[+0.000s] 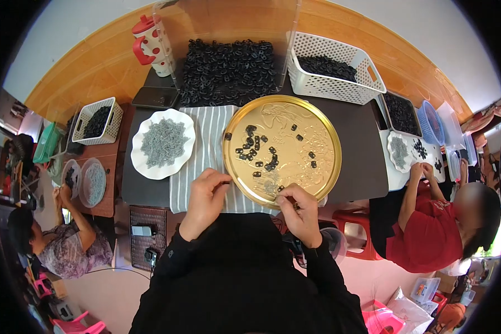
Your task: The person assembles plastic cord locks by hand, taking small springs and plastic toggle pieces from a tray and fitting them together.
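My left hand (207,201) is above the striped cloth (206,125), beside the left rim of a round gold tray (295,117). Its thumb and fingertips are pinched together, and anything between them is too small to make out. Over the tray's lower rim, my right hand (299,214) is closed, with a small black plastic piece (281,188) at its fingertips and something dark partly hidden beneath the fingers. Several black plastic pieces (250,146) are scattered on the tray, next to a small heap of thin grey parts (270,185).
A scalloped white dish (138,161) holds clear-grey parts. Behind stand a clear bin of black pieces (228,72), a white basket (339,86), a red-lidded tumbler (158,53) and a phone (156,97). People work at tables on both sides.
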A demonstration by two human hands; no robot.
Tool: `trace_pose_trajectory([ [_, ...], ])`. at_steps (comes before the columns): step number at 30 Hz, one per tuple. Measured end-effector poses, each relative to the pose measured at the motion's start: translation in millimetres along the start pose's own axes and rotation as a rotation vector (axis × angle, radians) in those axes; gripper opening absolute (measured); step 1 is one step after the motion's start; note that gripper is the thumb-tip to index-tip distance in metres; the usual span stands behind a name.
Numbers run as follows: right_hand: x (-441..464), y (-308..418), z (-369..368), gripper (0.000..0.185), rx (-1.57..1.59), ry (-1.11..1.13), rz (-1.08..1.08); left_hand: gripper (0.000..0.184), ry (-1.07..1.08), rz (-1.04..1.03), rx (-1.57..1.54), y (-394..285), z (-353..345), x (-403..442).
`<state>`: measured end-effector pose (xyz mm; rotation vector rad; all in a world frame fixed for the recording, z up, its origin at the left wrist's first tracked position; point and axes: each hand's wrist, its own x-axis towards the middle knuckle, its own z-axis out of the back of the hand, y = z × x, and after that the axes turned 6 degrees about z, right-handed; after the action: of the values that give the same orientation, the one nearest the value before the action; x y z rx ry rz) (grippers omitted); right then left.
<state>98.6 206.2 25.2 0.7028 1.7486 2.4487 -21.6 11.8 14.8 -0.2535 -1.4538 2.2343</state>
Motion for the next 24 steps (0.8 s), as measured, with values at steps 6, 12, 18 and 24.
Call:
trace_pose_trajectory([
  [6, -0.7, 3.0, -4.3, 0.003, 0.013, -0.026, -0.032, 0.020, -0.118, -0.158, 0.304, -12.6, -3.8, 1.9],
  [12, -1.4, 5.2, -6.3, 0.003, 0.019, -0.024, -0.019, 0.014, 0.021, -0.276, 0.448, -26.4, -33.0, 30.4],
  [18, -5.7, 2.1, -0.7, 0.004, 0.062, -0.055, -0.028, 0.014, 0.056, -0.274, 0.524, -22.7, -46.2, 34.5],
  [24, -5.7, 1.1, 1.3, 0.004, 0.085, -0.069, -0.040, 0.008, 0.085, -0.342, 0.599, -23.9, -46.8, 36.1],
])
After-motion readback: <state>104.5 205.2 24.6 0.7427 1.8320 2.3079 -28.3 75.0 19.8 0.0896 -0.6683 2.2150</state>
